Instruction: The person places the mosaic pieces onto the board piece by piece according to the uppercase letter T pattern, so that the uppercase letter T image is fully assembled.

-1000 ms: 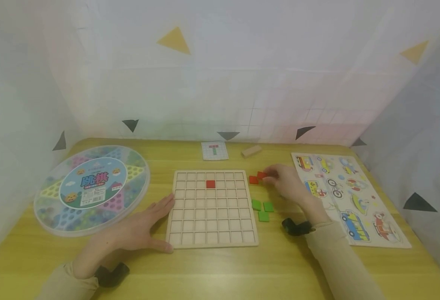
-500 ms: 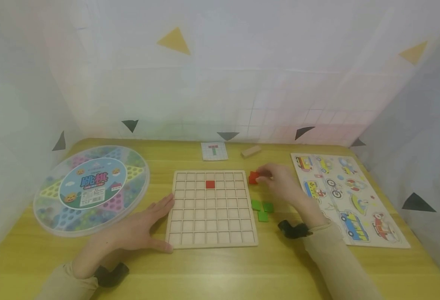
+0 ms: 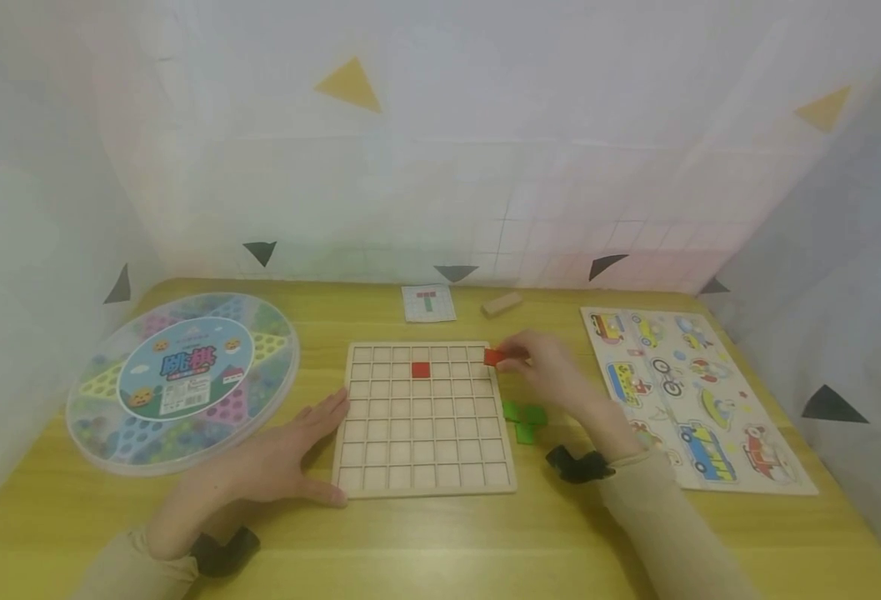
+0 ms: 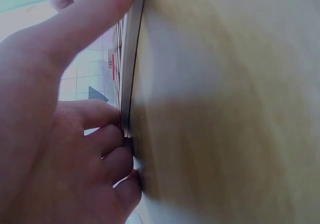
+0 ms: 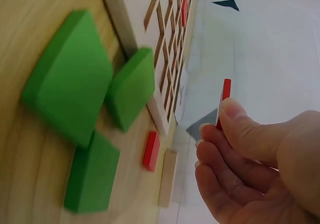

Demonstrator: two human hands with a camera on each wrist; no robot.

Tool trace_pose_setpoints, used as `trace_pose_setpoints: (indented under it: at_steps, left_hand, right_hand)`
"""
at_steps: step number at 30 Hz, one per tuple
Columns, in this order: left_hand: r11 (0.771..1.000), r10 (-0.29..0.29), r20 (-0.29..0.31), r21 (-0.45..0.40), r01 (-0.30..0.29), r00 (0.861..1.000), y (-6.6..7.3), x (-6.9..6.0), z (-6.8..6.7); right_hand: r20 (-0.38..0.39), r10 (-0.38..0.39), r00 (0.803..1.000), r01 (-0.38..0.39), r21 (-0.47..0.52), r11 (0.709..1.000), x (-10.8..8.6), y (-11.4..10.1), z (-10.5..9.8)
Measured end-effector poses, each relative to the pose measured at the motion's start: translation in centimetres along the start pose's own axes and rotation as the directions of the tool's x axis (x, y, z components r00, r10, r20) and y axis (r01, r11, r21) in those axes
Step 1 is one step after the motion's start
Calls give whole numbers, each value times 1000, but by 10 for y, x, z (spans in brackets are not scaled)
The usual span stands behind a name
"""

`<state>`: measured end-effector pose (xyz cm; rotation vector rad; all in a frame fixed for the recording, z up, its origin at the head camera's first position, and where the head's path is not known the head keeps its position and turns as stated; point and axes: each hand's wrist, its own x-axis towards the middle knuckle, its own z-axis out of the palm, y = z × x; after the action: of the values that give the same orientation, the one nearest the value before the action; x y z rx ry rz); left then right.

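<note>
Table [image 3: 425, 550]: vehicle puzzle [image 3: 698, 396]; green tiles [image 3: 533, 415] beside grid board [image 3: 425, 429]; right hand [image 3: 553, 377] pinches red tile [image 3: 493, 357], left hand [image 3: 282, 458] spread

The grid board [image 3: 424, 429] is of pale wood with lined squares; the inset tile [image 3: 421, 370] is red, the held tile [image 3: 493, 357] near its right edge is red also, and the three tiles [image 3: 525, 434] at its right are green. Left of the board, the round box [image 3: 183, 379] has a star pattern in pink, yellow and blue, and behind the board the white card [image 3: 428, 303] bears a red and green T.
</note>
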<state>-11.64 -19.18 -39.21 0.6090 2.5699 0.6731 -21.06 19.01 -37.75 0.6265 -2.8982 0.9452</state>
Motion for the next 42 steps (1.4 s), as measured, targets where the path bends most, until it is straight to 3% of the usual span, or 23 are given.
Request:
trace_pose_setpoints:
  at_steps: [11, 28, 37, 42]
  left_hand:
    - [1000, -13, 0, -6, 13, 1000, 1, -1, 1]
    - [1000, 6, -9, -9, -6, 1000, 0, 1, 2]
    - [1000, -10, -1, -6, 10, 1000, -1, 1, 3]
    - [1000, 0, -5, -8, 0, 1000, -1, 1, 2]
  right_hand:
    - [32, -8, 999, 8, 6, 1000, 14, -28, 14]
    - [44, -113, 993, 111, 42, 993, 39, -65, 43]
    - [84, -44, 995, 40, 50, 998, 48, -77, 55]
    - [93, -71, 993, 67, 48, 997, 54, -82, 61]
